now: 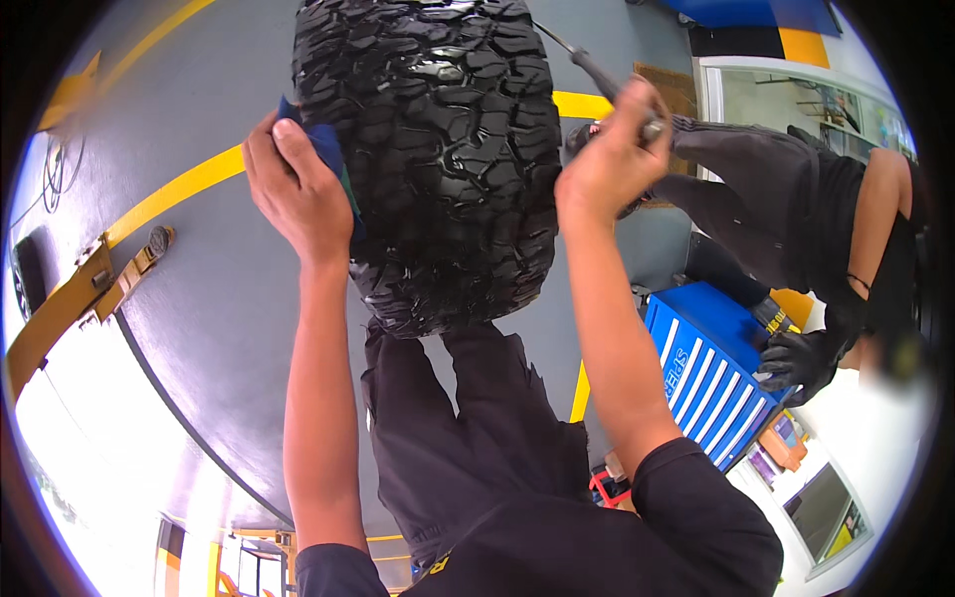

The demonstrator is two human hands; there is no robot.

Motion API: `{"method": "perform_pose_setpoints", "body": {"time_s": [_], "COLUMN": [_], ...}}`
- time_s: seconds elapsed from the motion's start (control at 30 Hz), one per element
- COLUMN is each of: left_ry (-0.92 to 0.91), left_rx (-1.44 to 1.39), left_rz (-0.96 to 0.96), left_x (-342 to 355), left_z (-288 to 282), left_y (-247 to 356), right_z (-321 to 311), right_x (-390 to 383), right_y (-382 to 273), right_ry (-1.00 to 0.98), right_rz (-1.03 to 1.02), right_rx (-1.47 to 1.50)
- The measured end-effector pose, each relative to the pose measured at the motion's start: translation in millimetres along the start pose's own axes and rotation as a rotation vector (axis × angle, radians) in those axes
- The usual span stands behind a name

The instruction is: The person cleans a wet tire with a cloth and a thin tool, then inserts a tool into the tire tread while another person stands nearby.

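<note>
A large black off-road tire (448, 149) with chunky, shiny tread stands in front of me. My left hand (303, 189) is at its left side, fingers closed on a dark blue cloth (326, 147) that lies against the sidewall. To the right of the tire, my right hand (622, 149) is raised and closed round a long hand tool (595, 72) with a dark handle and a thin metal shaft. The shaft points up and left toward the tire's right edge; its tip is hidden there. The tool's exact kind cannot be made out.
A co-worker in dark clothes (756, 179), with a black glove (799, 363), is close on the right. Near them stands a blue tool cabinet (711, 318) with several drawers. A yellow lift arm (65, 308) reaches in at the left over the grey floor (219, 328) with yellow lines.
</note>
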State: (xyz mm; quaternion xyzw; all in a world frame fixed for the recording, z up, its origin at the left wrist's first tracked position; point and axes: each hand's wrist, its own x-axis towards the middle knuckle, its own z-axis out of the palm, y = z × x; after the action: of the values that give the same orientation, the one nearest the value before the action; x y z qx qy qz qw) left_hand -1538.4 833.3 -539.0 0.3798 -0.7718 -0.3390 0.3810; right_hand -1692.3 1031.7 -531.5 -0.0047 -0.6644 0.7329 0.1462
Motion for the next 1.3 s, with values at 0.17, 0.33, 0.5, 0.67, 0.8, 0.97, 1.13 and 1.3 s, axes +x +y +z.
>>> {"method": "perform_pose_setpoints", "body": {"time_s": [0.17,0.33,0.5,0.67,0.8,0.97,1.13,1.3], "left_ry": [-0.002,-0.038,-0.085,-0.083,-0.089,-0.115,-0.101,-0.168], "left_rx": [0.000,0.008,0.013,0.002,-0.024,-0.034,-0.101,-0.020], "left_rz": [0.082,0.037,-0.035,-0.018,-0.050,-0.052,0.016,0.149], "left_x": [23,47,66,79,83,87,80,78], "left_z": [14,18,18,19,14,4,3,12], "left_y": [-1,-5,-10,-23,-30,-27,-26,-10], "right_z": [62,159,241,253,259,262,258,220], "right_x": [50,71,63,82,78,90,102,140], "right_y": [-64,-90,-57,-28,-17,25,27,29], "right_ry": [0.076,-0.389,-0.462,-0.471,-0.369,-0.244,-0.325,-0.102], "right_rz": [-0.180,-0.100,0.397,0.523,0.588,0.800,0.874,0.998], "right_rx": [0.252,0.289,0.298,0.229,0.211,0.113,0.042,0.305]}}
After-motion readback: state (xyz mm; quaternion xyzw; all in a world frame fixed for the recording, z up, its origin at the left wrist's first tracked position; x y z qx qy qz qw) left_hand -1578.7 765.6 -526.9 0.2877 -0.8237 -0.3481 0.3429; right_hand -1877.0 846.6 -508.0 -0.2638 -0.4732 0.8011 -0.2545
